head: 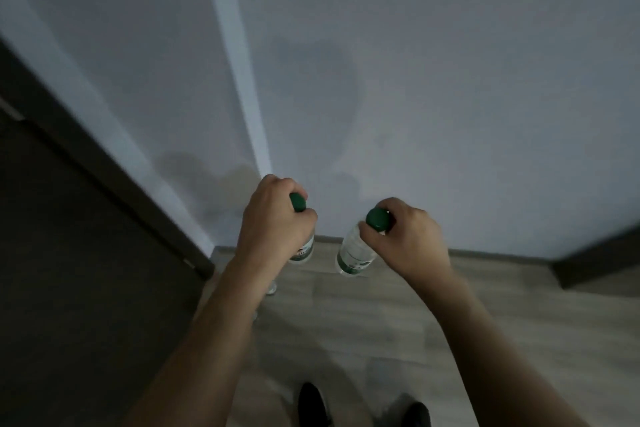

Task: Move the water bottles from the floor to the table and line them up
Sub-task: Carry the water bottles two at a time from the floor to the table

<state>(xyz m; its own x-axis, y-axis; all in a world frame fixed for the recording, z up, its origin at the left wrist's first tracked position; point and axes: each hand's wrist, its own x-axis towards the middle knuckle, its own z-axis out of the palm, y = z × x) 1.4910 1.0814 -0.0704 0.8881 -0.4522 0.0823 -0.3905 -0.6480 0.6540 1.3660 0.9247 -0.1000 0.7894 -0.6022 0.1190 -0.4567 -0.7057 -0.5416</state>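
Observation:
My left hand grips the neck of a clear water bottle with a green cap; the hand hides most of the bottle. My right hand holds a second clear water bottle by its neck, just under the green cap, and its white and green label shows below. Both bottles hang upright above the wooden floor, close to the wall. Under my left forearm the base of another bottle shows on the floor. No table is in view.
A pale wall with a corner edge stands straight ahead. A dark door and its frame fill the left side. A dark skirting piece runs at the right. My dark shoes stand at the bottom edge.

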